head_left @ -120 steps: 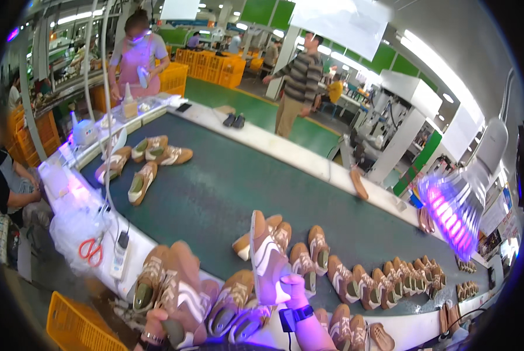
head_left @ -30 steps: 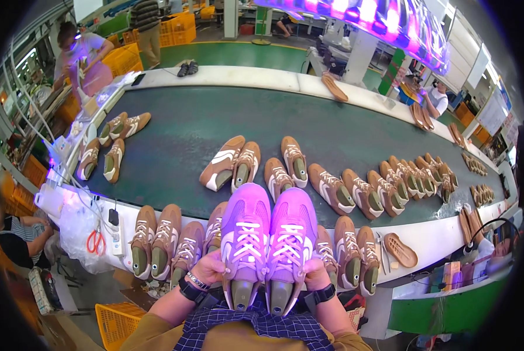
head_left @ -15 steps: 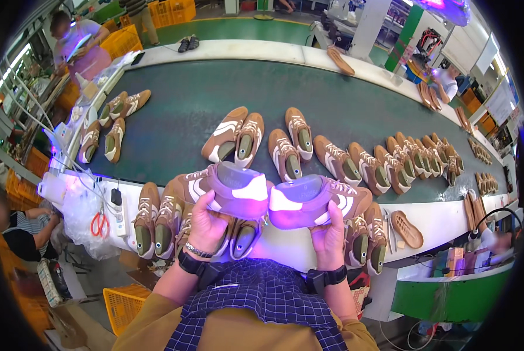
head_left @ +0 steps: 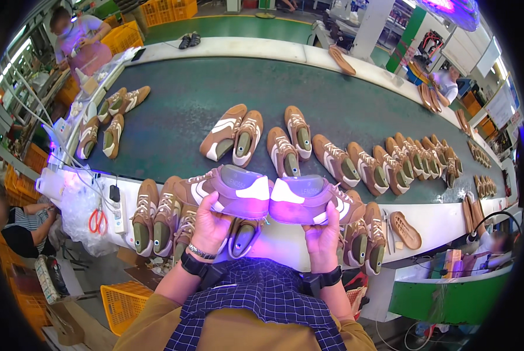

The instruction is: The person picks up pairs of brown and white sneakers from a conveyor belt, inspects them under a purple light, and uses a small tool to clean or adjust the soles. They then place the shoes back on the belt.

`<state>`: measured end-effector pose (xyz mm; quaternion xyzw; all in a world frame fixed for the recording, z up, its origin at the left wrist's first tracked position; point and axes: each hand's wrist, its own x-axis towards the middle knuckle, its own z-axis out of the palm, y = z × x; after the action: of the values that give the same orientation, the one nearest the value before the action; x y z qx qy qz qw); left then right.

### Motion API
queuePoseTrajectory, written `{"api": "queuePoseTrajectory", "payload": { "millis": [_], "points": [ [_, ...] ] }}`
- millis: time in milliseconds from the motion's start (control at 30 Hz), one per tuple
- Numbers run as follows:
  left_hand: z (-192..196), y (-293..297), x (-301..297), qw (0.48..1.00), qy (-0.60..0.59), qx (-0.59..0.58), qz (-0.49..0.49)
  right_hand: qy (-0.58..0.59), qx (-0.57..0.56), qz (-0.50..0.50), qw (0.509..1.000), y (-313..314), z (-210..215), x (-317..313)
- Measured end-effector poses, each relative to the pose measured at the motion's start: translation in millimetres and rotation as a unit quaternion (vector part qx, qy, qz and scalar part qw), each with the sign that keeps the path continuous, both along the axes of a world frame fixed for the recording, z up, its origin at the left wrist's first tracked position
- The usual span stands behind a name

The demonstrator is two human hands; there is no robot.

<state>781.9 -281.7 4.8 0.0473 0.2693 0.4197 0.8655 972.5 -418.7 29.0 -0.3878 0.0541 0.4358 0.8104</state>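
Observation:
My left hand (head_left: 210, 226) is closed on a brown sneaker with white stripes (head_left: 238, 198), its toe to the left and its white heel patch facing me. A matching sneaker (head_left: 304, 200) is gripped by my right hand (head_left: 324, 233), toe to the right. The two heels meet or nearly meet at the middle, lit by purple light. Both are held above the white near ledge (head_left: 282, 248). Below the left one stands another shoe (head_left: 243, 237), partly hidden. More brown sneakers (head_left: 146, 215) stand left of my hands, and others (head_left: 374, 237) to the right.
A green conveyor belt (head_left: 180, 88) carries a long row of sneakers (head_left: 393, 167) and some pairs at the left (head_left: 114, 134). Red scissors (head_left: 98, 221) lie by a power strip (head_left: 117, 216). A tan sole (head_left: 405, 230) rests at right. Co-workers (head_left: 81, 44) sit or stand around.
The right-hand sneaker has turned slightly, showing more of its heel and inside, and its heel has come nearer the left one. The left sneaker has barely moved.

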Motion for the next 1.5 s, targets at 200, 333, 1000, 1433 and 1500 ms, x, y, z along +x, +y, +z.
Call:
{"api": "queuePoseTrajectory", "payload": {
  "millis": [200,333,1000,1433,1500],
  "points": [
    [-1,-1,1,1.000,0.005,0.004,-0.006,0.000,-0.008,-0.006,1.000,-3,-4,1],
    [-5,-2,1,1.000,-0.006,0.008,-0.008,-0.008,-0.027,-0.005,1.000,-3,-6,-1],
    [8,-10,-7,0.995,0.076,0.065,0.008,-0.080,-0.077,0.003,0.994,2,3,-2],
    [6,4,-3,0.998,0.032,0.032,0.041,-0.019,-0.034,0.022,0.999,27,6,-1],
    [7,4,-2,0.998,0.029,0.033,0.039,-0.020,-0.026,0.025,0.999,27,3,0]
  ]
}}
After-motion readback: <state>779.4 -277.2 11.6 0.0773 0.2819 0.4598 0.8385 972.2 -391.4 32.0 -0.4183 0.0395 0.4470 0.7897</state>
